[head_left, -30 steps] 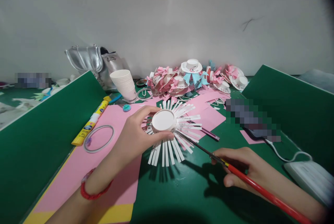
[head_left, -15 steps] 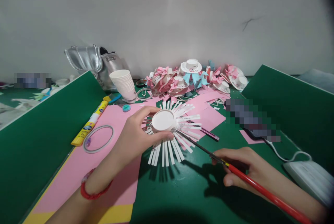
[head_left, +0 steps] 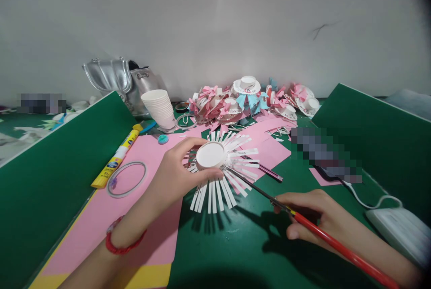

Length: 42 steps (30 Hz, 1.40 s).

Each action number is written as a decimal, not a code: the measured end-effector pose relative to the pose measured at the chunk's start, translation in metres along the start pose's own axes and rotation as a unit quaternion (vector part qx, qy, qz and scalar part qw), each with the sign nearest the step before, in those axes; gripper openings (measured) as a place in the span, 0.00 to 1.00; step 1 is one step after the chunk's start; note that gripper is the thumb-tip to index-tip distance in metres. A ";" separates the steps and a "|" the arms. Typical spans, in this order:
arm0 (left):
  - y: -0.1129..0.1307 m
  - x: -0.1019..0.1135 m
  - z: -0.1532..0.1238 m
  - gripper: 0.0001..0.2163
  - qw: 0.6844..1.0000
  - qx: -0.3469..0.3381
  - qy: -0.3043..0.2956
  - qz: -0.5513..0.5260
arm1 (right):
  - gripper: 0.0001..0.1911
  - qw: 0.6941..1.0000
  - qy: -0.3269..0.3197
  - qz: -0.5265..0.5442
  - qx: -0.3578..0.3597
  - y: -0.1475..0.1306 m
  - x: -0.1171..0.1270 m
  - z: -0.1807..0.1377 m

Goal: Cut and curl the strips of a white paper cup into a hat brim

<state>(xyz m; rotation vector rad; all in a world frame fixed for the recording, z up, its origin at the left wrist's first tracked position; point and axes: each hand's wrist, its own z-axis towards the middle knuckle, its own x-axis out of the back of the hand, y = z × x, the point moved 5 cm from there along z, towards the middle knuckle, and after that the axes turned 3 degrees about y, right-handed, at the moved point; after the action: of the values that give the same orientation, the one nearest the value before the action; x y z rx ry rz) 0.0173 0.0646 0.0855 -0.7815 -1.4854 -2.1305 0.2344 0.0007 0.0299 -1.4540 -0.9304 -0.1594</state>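
The left hand (head_left: 170,167) has a narrow grip on the white cup (head_left: 211,156), thumb on the near side and finger on the far side of its round bottom, which faces up. The cup's cut strips (head_left: 230,195) spread out all around like sun rays. It is over the middle of the bench (head_left: 229,253), well away from the back edge, just past the right edge of the big pink sheet (head_left: 161,230). The right hand (head_left: 316,203) has its grip around the red tool (head_left: 336,244). The tool's thin dark tip (head_left: 256,187) reaches in by the side of the cup, but I can't tell if it touches. That tip is very near the left thumb — if it slips, it could poke the thumb. If it pushes too hard, it could rip a strip where it joins the cup. The left hand only pinches the bottom, so a hard push could make the cup turn, and a tight squeeze could dent it. The strips look thin and bendy — some on the right hang over the purple stick (head_left: 272,173), so they might catch on it and fold.
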 end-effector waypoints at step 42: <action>-0.020 -0.005 0.007 0.21 0.997 0.019 -0.020 -0.071 | 0.17 0.997 0.051 -0.042 0.032 0.001 -0.012 0.004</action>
<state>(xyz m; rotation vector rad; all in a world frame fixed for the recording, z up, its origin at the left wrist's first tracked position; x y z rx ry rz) 0.0096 0.0785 0.0700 -0.7284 -1.6432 -2.1937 0.2258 -0.0007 0.0215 -1.3359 -0.9051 -0.2616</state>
